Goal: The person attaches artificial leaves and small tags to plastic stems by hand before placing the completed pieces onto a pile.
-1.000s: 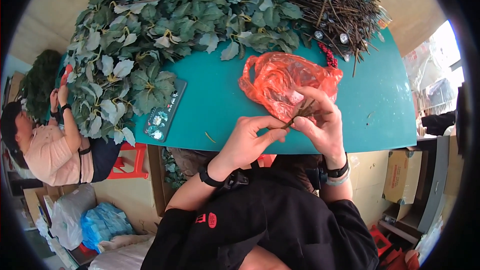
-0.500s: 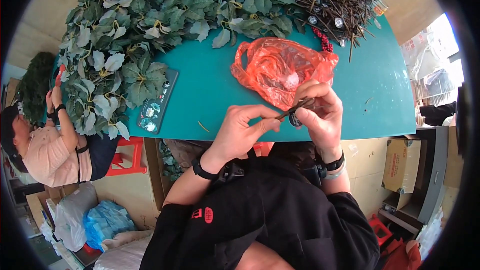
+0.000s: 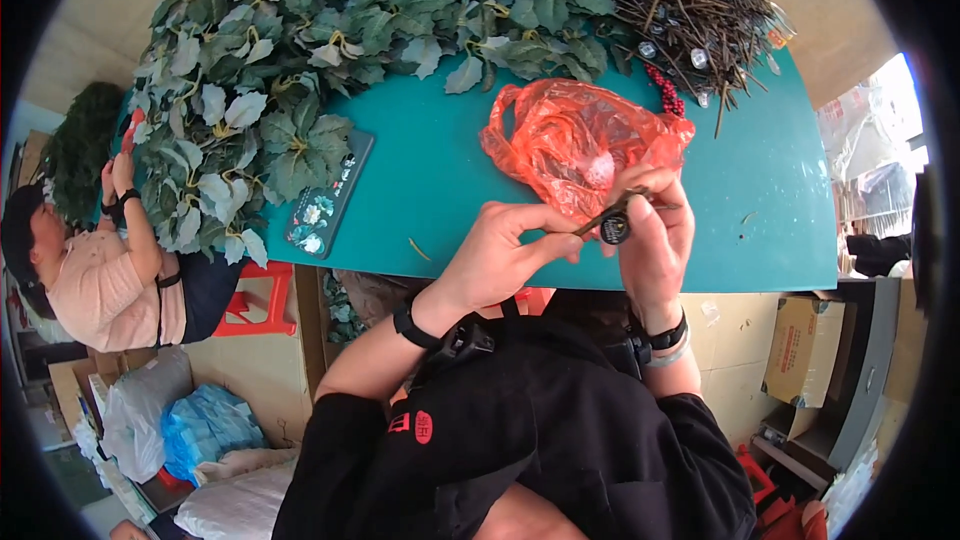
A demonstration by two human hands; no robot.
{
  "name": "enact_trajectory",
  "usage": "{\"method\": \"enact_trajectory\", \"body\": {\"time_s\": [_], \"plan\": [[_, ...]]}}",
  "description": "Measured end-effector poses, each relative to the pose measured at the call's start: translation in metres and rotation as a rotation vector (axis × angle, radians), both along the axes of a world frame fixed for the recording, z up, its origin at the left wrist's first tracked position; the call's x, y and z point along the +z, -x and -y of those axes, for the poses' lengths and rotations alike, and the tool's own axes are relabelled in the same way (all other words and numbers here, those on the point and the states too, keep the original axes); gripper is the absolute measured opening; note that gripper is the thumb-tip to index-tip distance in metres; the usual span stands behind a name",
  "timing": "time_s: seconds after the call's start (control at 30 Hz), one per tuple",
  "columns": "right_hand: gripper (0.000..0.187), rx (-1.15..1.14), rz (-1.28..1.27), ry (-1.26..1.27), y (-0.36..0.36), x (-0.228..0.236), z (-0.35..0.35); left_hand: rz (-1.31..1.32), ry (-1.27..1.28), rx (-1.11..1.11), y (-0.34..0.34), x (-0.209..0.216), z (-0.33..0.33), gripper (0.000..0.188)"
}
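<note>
Over the near edge of the green table, both my hands are closed on a thin brown stem (image 3: 597, 221). My left hand (image 3: 500, 255) pinches its left end between thumb and fingertips. Around its right end my right hand (image 3: 655, 240) has thumb and fingers curled, hiding part of it. A round black tag (image 3: 614, 229) with pale print hangs at the stem beside my right thumb. Just beyond my hands lies a crumpled red plastic bag (image 3: 540, 145), its handle loop toward the left and something pale inside.
Green artificial leaves (image 3: 300, 70) heap along the table's left and far side. Many brown stems (image 3: 690, 15) with clear round tags are piled far right, near red berries (image 3: 668, 90). A dark patterned case (image 3: 335, 195) lies left. Another person (image 3: 110, 280) works at the left end.
The black tag has turned and now shows its round printed face more fully. My fingers have shifted slightly on the stem, and the whole view has moved a little.
</note>
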State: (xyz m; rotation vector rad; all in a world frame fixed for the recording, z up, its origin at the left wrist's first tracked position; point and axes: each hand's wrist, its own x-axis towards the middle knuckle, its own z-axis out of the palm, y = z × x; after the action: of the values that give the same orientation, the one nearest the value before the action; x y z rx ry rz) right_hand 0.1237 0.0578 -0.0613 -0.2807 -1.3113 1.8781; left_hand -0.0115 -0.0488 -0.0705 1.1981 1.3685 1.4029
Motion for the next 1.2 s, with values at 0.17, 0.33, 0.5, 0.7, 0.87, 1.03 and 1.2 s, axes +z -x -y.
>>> {"method": "enact_trajectory", "body": {"time_s": [0.17,0.33,0.5,0.7,0.87,1.03,1.2], "plan": [[0.012,-0.099,0.101,-0.214,-0.02,0.01,-0.017,-0.234,-0.04,-0.148,0.007,0.022,-0.016,0.01],[0.005,-0.009,0.359,-0.404,-0.057,0.052,-0.047,-0.659,-0.067,0.123,0.077,0.029,-0.06,0.014],[0.004,0.092,0.842,-0.666,-0.067,0.075,-0.065,-1.274,-0.099,0.453,0.165,-0.001,-0.092,0.015],[0.009,0.064,0.841,-0.991,-0.038,0.057,-0.075,-1.396,0.046,0.464,0.167,-0.013,-0.105,0.018],[0.01,0.1,0.856,-0.944,-0.016,0.03,-0.091,-1.324,-0.034,0.47,0.154,0.015,-0.078,0.013],[0.01,0.117,0.851,-1.079,-0.002,0.008,-0.099,-0.512,0.118,0.573,0.13,0.036,-0.028,0.018],[0.009,0.128,0.923,-1.155,0.01,-0.002,-0.099,-0.113,0.052,0.533,0.11,0.021,0.02,0.018]]}}
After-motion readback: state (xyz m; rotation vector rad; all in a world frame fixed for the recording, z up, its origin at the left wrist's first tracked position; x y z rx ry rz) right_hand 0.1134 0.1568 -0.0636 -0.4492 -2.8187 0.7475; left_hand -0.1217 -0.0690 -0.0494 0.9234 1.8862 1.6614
